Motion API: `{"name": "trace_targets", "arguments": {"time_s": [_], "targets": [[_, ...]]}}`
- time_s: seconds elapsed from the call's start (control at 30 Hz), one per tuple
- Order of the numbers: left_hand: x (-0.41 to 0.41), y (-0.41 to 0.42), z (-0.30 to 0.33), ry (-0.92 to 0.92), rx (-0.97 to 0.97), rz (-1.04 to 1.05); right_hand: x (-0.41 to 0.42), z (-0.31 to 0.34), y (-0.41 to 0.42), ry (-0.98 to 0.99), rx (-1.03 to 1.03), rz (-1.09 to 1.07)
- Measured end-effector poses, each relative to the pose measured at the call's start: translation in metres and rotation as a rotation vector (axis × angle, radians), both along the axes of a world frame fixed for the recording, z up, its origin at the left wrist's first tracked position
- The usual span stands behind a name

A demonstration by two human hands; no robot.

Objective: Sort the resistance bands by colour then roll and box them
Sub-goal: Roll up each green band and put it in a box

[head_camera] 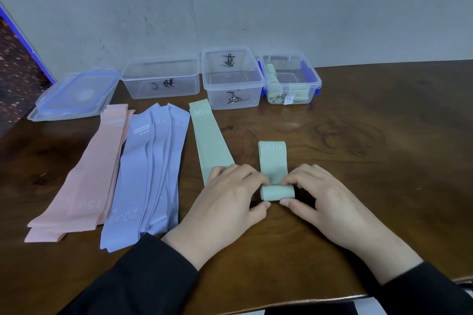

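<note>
So both hands, left hand and right hand, pinch the green band mid-roll; next, keep rolling toward its far end, tight.

Head camera looks forward and down, close over the table

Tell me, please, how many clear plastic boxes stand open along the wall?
3: left box behind the purple bands, middle box behind the green stack, right box already holding rolled green bands.
</note>
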State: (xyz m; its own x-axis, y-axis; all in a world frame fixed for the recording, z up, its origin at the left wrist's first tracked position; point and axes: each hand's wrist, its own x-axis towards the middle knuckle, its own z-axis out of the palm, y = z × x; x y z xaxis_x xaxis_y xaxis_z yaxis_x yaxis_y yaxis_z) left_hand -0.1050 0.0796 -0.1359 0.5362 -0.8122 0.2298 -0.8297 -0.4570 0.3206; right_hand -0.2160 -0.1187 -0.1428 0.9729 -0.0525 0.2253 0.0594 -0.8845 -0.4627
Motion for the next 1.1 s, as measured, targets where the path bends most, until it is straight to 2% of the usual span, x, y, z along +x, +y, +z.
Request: {"name": "trace_targets", "arguments": {"time_s": [1.1], "targets": [[0.0028,0.0007,-0.0023,0.000,-0.018,0.022,-0.0013,-0.0005,-0.0005,-0.031,0.012,0.000]]}}
